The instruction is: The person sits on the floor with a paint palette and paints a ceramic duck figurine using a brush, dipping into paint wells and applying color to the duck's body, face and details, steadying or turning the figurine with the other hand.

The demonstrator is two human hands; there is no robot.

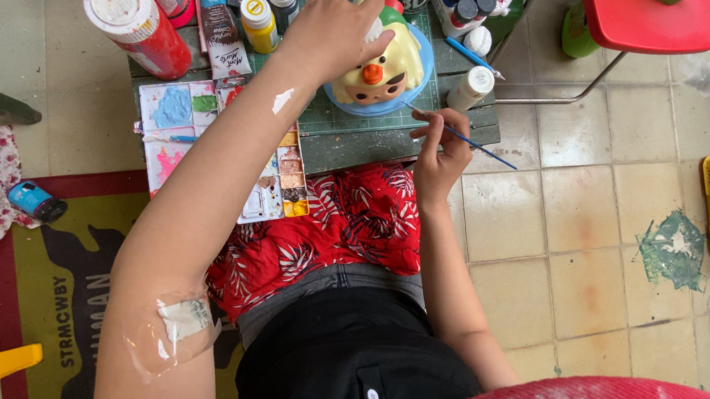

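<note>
While left hand [333, 31] steadies figurine [379, 69], right hand [439, 148] pinches brush [472, 143].

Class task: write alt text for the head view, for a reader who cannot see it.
The left hand steadies a yellow chick figurine on a small table, while the right hand holds a thin blue paintbrush beside it. A paint palette lies left.
</note>
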